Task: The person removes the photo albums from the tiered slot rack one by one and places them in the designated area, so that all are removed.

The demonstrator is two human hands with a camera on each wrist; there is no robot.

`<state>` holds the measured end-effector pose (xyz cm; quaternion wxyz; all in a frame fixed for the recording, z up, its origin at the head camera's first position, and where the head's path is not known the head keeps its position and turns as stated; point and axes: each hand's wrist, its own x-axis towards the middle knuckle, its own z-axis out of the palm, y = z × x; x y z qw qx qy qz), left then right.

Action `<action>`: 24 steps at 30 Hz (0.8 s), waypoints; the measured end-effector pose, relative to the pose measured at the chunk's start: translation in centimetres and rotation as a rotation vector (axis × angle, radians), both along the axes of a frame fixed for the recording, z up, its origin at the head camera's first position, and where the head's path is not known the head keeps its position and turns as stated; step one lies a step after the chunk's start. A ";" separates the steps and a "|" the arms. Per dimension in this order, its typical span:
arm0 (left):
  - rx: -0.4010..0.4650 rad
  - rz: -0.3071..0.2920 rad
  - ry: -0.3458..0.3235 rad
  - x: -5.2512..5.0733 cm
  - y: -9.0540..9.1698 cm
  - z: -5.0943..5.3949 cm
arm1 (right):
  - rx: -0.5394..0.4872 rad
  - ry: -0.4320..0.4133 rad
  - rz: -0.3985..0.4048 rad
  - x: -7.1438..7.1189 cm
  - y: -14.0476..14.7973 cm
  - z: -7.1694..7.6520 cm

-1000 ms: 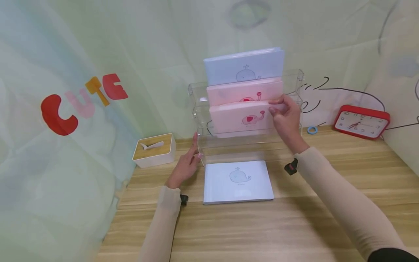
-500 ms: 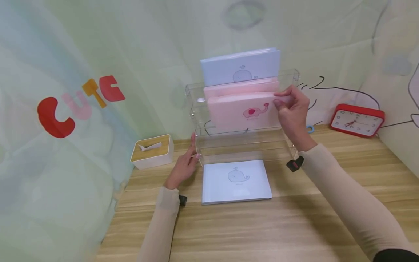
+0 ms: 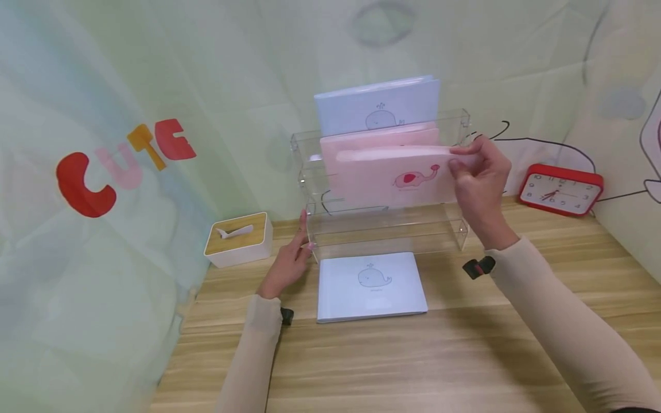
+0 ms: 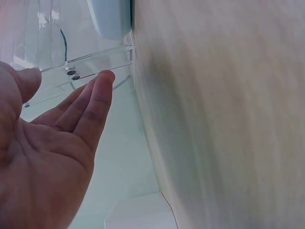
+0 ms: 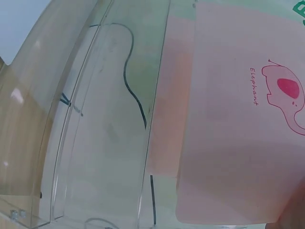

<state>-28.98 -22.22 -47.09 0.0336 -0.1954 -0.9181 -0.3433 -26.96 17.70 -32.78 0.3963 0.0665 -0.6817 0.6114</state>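
Pale green fabric (image 3: 242, 126) hangs behind and to the side, "CUTE" across it in red, pink and orange letters, above a wood-grained counter (image 3: 361, 367). On the counter stands a clear tiered rack (image 3: 382, 248), a blue whale book (image 3: 346, 112) upright at its back; another whale book (image 3: 372, 298) lies flat in front. A pink elephant book (image 3: 372, 178) stands upright before a second pink book (image 3: 329, 148); the right hand (image 3: 482, 183) pinches its upper right corner, while the left hand (image 3: 286, 267), fingers extended, is at the rack's left side, below and left of it. Beside that side sits a wood-topped white box (image 3: 242, 252); at far right leans a red clock (image 3: 561, 189) with printed numerals. The held cover reads "Elephant"; the flat book's caption is too small to read.
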 end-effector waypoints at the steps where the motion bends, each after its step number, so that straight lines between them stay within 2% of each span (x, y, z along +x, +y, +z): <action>1: 0.000 0.000 -0.004 0.0 0.0 0.0 | 0.003 -0.005 -0.009 0.2 0.1 -0.1; 7: -0.004 -0.004 -0.009 -0.1 0.0 -0.3 | -0.002 -0.039 -0.045 1.1 1.1 -0.4; 15: -0.002 0.011 -0.023 0.1 0.0 -0.1 | -0.013 -0.023 -0.059 1.5 2.4 -0.8; 24: -0.005 0.009 -0.030 0.1 0.0 0.2 | -0.076 -0.028 -0.077 1.9 3.9 -1.4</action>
